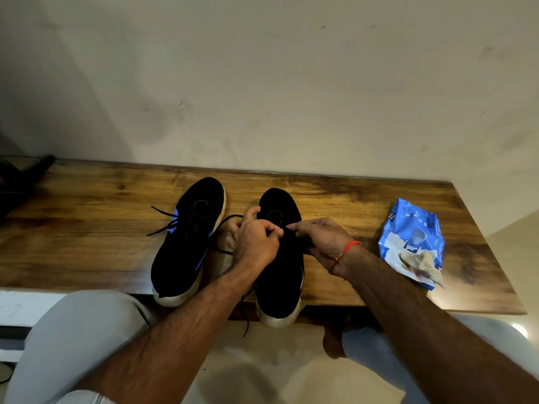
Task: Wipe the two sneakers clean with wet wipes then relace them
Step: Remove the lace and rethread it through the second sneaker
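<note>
Two black sneakers with white soles stand side by side on a wooden bench point(87, 223), toes toward the wall. The left sneaker point(186, 243) has blue accents and loose lace ends out to its left. Over the lace area of the right sneaker point(278, 287), my left hand point(256, 243) pinches its black lace point(230, 220), which loops out to the left. My right hand point(323, 240) pinches the lace from the other side, its wrist wearing a red thread. A blue wet wipes pack point(411, 237) lies on the bench to the right.
A crumpled used wipe point(420, 263) lies on the pack's near end. The bench backs onto a plain wall, and a dark object point(20, 182) sits at its far left end. My knees in light trousers are below the bench's front edge.
</note>
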Demonstrator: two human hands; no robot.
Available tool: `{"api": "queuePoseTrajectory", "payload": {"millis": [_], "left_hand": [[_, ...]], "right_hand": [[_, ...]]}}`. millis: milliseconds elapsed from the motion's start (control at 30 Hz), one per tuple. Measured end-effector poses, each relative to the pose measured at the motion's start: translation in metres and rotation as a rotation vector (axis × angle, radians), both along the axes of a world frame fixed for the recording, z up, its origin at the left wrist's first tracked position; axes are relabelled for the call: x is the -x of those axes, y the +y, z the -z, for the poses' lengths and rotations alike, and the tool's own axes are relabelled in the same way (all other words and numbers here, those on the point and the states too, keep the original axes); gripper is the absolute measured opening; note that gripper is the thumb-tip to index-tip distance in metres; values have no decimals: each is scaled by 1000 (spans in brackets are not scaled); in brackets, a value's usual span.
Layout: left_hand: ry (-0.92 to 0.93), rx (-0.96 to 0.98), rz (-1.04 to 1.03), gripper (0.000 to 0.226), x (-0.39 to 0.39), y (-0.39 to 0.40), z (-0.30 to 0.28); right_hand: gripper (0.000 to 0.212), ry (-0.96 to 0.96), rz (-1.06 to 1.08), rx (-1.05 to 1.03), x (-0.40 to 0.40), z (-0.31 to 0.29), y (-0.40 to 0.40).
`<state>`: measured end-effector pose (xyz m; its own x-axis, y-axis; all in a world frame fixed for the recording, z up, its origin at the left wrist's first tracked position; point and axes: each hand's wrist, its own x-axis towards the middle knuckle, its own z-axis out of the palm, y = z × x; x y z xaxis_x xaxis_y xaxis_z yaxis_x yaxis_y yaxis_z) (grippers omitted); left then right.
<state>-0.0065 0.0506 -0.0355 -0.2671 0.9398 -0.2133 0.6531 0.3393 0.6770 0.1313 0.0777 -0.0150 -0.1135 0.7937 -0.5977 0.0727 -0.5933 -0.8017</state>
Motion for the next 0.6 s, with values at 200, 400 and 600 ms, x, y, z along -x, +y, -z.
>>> {"api": "queuePoseTrajectory", "payload": {"millis": [200, 400, 600], "left_hand": [[-108, 49, -8, 27, 3, 4, -4], [5, 23, 6, 21, 1, 1, -3], [32, 20, 18, 11, 0, -1, 4]], "right_hand": [[20, -81, -32, -30, -1, 9, 3], [18, -183, -119, -47, 0, 10, 7], [15, -375, -272, -176, 4, 12, 1]]}}
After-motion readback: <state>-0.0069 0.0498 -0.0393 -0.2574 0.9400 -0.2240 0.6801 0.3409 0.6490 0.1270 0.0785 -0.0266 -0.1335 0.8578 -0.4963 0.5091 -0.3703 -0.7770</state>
